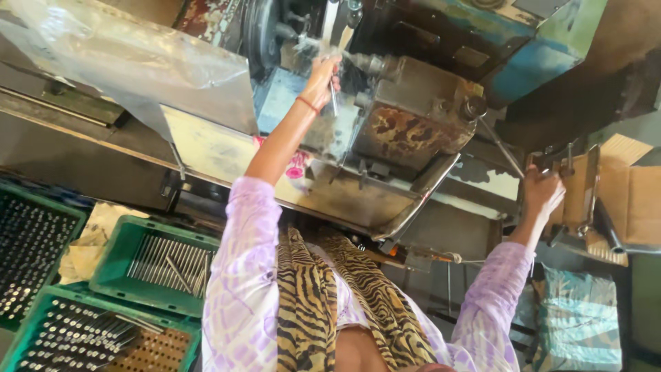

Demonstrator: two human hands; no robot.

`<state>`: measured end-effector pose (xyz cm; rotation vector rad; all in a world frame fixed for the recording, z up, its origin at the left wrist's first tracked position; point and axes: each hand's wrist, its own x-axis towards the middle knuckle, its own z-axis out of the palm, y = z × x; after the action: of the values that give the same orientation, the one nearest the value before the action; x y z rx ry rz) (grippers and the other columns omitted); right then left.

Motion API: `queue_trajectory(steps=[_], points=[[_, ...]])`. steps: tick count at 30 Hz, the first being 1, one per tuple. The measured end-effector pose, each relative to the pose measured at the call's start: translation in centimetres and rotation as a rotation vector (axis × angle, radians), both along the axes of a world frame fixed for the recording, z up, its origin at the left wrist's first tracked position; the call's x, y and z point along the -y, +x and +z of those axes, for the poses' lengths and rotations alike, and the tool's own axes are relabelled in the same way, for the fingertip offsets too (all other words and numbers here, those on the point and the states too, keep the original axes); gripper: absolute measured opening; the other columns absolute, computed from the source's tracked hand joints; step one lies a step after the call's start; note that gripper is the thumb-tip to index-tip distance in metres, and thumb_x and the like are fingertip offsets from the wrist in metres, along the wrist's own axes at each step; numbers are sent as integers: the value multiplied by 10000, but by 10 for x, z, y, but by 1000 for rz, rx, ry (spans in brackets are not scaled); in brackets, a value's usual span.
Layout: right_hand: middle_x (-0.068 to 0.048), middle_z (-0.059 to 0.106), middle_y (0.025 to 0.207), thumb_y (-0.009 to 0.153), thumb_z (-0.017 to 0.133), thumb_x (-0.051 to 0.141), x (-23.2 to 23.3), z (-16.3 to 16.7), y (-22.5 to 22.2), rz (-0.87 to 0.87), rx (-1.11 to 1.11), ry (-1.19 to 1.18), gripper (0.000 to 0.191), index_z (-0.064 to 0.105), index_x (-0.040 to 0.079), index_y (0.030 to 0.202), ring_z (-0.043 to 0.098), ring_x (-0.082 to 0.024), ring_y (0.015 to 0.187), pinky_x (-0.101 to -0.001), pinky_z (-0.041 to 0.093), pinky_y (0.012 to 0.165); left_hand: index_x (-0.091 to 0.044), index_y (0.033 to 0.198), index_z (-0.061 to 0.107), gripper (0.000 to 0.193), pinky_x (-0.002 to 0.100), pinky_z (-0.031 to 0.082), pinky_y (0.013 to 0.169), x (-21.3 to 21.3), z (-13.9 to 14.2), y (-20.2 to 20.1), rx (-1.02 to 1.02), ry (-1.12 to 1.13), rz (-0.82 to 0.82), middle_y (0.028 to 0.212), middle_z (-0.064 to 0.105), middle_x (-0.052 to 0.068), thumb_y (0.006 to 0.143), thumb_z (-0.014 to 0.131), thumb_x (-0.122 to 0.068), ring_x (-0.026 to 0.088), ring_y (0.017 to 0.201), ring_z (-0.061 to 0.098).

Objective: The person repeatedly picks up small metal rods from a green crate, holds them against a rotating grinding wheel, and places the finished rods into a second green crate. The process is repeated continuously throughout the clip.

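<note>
- Machine (pixel 406 131), large and rusty, fills the middle of the view; it is judged that the body should be kept back from its turning parts while a piece is fed in.
- Green crates (pixel 155 265) are seen at the lower left, with many thin metal rods laid or stood in them, well apart from both hands.
- Lever (pixel 499 148), a long thin one at the machine's right side, is grasped at its end by the clenched right hand (pixel 544 193); a slow, even pull seems best.
- Left hand (pixel 322 77) is raised to the machine's head and is closed around a thin metal rod (pixel 334 100), which hangs down from the fingers; it should probably be held straight to the opening.
</note>
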<state>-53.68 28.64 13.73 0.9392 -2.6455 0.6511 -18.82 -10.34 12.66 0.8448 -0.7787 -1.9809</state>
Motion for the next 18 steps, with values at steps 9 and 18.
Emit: queue_trajectory(steps=[9, 18], points=[[-268, 674, 766, 1076, 590, 508, -1, -29, -17, -154, -24, 1, 529, 768, 55, 871, 652, -521, 733, -614, 517, 668, -164, 1161, 470, 455, 315, 349, 376, 23, -5, -35, 280, 69, 384, 741, 525, 25, 813, 752, -245, 140, 481, 462], [-253, 662, 716, 1044, 615, 437, -1, -48, -26, -240, -159, -11, 489, 764, 29, 821, 658, -489, 683, -594, 506, 607, -220, 1271, 437, 517, 331, 373, 432, 38, -24, -38, 209, 144, 317, 864, 534, 17, 861, 743, -299, 136, 579, 472]])
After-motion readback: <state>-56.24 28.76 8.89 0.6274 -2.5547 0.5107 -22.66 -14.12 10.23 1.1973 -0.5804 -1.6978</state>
